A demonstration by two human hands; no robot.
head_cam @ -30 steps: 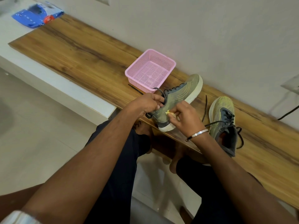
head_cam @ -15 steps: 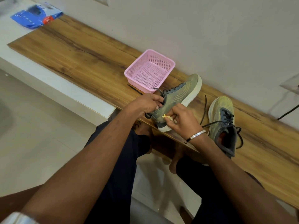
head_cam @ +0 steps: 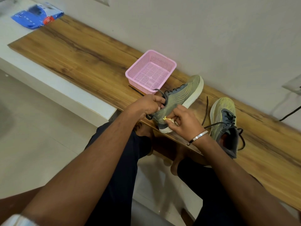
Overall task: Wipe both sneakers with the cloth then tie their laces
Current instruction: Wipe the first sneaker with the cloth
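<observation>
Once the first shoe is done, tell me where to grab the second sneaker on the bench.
Probably best to take the second sneaker at its heel collar, coming from the bench's near edge. It stands upright on its sole, its open mouth and heel facing the person, toe toward the wall. Its loose laces trail left, so keep clear of them.

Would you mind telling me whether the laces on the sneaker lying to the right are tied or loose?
Loose. The right sneaker rests on the wooden bench with its dark laces trailing untied across the wood, and neither hand touches it.
</observation>
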